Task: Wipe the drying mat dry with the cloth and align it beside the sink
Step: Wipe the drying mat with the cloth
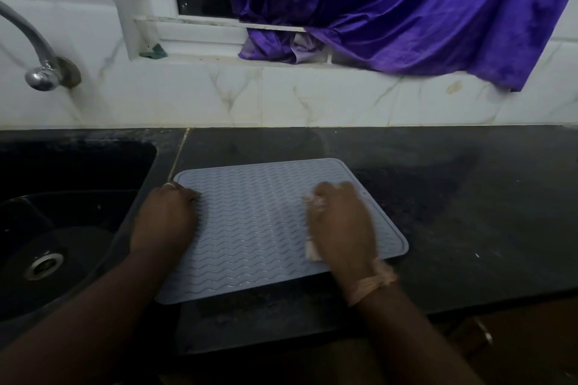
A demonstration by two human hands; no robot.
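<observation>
Right hand [341,222] bunched over the cloth [312,251], fingers curled down on it, only pale scraps showing at knuckles and heel, blurred mid-wipe on the right half of the mat [256,228]. Left hand [167,216] pressing the mat's left edge, fingers bent over it, whether gripping or just pinning, cannot tell. Mat flat on the counter [453,228], just beside the sink [62,222] but skewed; best to pin firmly, wipe along the ridges in overlapping passes, then square up to the sink's rim.

Bare dark table [469,197] is seen right of the drying mat [256,222]; the left side is bounded by the sunken sink [62,197].
</observation>
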